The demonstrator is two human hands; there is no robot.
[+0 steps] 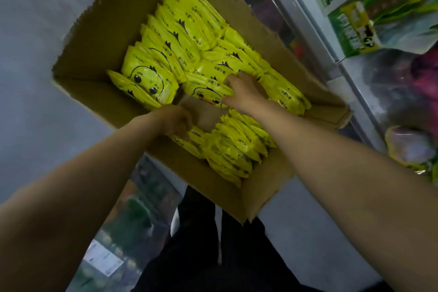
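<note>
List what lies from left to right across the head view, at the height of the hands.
Box's left wall → duck-faced packet → left hand → middle packet, gripped by the right hand → right row of packets → white frame.

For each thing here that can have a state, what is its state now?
Box: open, flaps spread, partly filled, with a bare patch of bottom between the hands.
Packets: standing on edge in overlapping rows inside the box.
Right hand: fingers curled over the tops of the middle packets, gripping them.
Left hand: fingers curled at the near packets; grip unclear.
</note>
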